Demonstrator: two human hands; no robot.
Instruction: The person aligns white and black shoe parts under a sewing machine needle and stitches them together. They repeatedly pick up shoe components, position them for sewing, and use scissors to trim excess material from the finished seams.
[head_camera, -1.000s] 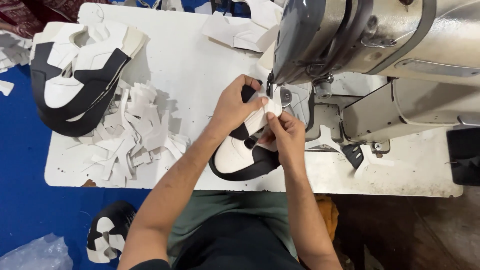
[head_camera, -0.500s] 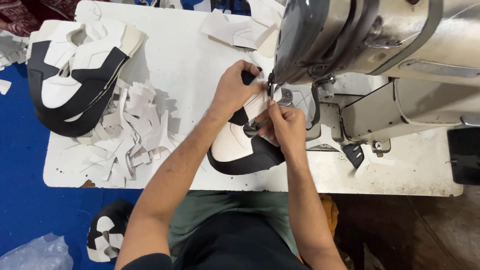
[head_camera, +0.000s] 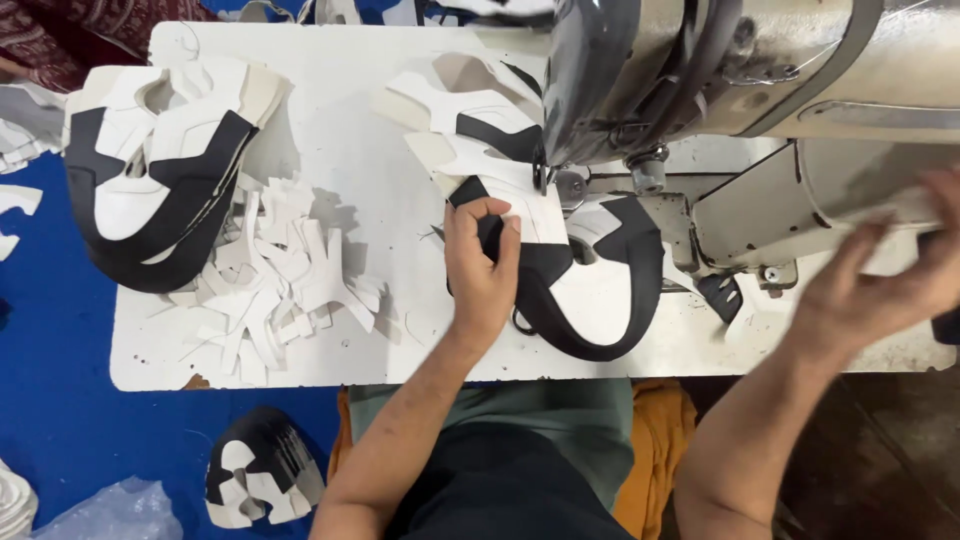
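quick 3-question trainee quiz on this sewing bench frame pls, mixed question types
1. True or false: both hands rest on the black and white shoe upper at the sewing machine.
2. What lies heaped on the white table between the stack of finished uppers and the left hand?
A. thread spools
B. white cut pieces
C. scissors
3. Where is the right hand?

Key
1. False: only the left hand presses on it.
2. B, the white cut pieces.
3. Off the upper, raised at the machine's right end, blurred.
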